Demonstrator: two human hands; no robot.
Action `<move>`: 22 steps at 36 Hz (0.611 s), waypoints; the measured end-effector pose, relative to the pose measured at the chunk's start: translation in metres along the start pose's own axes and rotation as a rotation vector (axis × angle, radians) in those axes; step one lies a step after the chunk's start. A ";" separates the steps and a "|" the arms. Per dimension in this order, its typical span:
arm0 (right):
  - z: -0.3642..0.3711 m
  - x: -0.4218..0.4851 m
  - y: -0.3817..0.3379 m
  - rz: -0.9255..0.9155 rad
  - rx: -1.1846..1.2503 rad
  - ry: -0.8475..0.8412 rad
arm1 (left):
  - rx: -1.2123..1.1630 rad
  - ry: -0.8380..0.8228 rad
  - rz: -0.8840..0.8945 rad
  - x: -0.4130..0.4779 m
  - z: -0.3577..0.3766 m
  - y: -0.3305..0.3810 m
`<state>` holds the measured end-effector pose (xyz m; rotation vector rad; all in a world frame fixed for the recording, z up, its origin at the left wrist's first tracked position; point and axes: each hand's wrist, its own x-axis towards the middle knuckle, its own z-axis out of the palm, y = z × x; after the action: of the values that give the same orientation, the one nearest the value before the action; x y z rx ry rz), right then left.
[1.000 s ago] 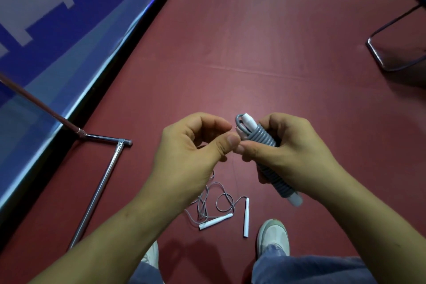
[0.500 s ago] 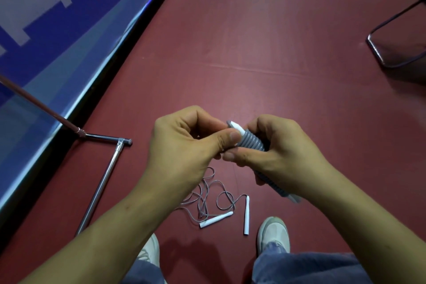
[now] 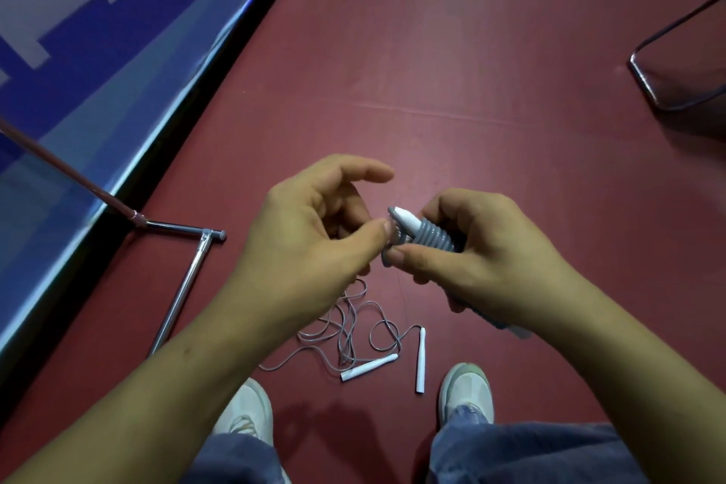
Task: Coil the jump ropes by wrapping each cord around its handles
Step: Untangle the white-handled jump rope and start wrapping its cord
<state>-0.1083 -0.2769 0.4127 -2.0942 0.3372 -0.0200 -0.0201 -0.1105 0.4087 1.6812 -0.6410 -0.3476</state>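
Center frame, the right hand (image 3: 491, 259) grips the coiled rope (image 3: 436, 238); the left hand (image 3: 310, 236) pinches its last loop (image 3: 390, 213). Pulling that loop snug over the handle tip (image 3: 406, 220) should lock the coil.

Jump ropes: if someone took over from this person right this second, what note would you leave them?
Right hand grips the coiled rope, its grey cord wound tight and one white tip showing.
Left hand: the thumb is at the last loop by that tip; whether it pinches the loop is unclear.
Loose rope lies tangled on the floor by the shoes, its two handles apart.
Done: first rope nearly all wound.
Left: secure its end, then coil the loose rope.
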 end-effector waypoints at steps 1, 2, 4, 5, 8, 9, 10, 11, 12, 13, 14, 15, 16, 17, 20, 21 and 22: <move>0.000 0.000 0.000 0.013 -0.002 -0.009 | 0.013 -0.015 -0.001 0.000 -0.001 0.000; 0.000 0.001 0.001 0.025 -0.004 -0.021 | 0.041 -0.026 0.002 0.000 -0.001 -0.001; -0.002 0.001 -0.001 0.042 -0.017 -0.049 | 0.124 -0.036 0.027 0.000 -0.001 -0.003; -0.002 0.001 -0.001 0.045 -0.021 -0.063 | 0.153 -0.039 0.043 0.000 -0.001 -0.003; -0.005 0.001 -0.002 0.052 -0.010 -0.095 | 0.143 -0.054 0.068 -0.001 0.000 -0.002; -0.006 0.001 -0.003 0.059 0.000 -0.104 | 0.135 -0.057 0.074 -0.002 -0.001 -0.002; -0.006 0.001 -0.003 0.065 0.010 -0.110 | 0.136 -0.056 0.088 -0.002 -0.001 -0.002; -0.007 0.000 -0.004 0.070 0.018 -0.115 | 0.151 -0.052 0.111 -0.003 -0.001 -0.003; -0.007 0.000 -0.004 0.073 0.025 -0.121 | 0.181 -0.044 0.144 -0.003 -0.001 -0.003; -0.007 0.000 -0.005 0.075 0.031 -0.127 | 0.228 -0.033 0.188 -0.003 -0.001 -0.004; -0.007 0.000 -0.005 0.076 0.035 -0.131 | 0.285 -0.018 0.237 -0.002 -0.001 -0.005; -0.007 0.000 -0.005 0.079 0.035 -0.130 | 0.341 -0.005 0.287 -0.002 0.000 -0.005; -0.006 0.000 -0.004 0.084 0.035 -0.126 | 0.388 0.006 0.328 -0.001 0.001 -0.006; -0.007 -0.001 -0.004 0.088 0.037 -0.122 | 0.424 0.009 0.360 0.001 0.001 -0.006; -0.009 -0.001 -0.003 0.095 0.052 -0.128 | 0.499 -0.049 0.441 0.004 -0.001 -0.006; -0.010 -0.001 -0.004 0.097 0.057 -0.132 | 0.517 -0.074 0.461 0.004 -0.002 -0.005; -0.010 -0.001 -0.004 0.099 0.061 -0.137 | 0.530 -0.090 0.471 0.004 -0.004 -0.005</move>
<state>-0.1101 -0.2830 0.4213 -2.0042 0.3528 0.1688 -0.0134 -0.1096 0.4055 1.9424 -1.2466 0.0994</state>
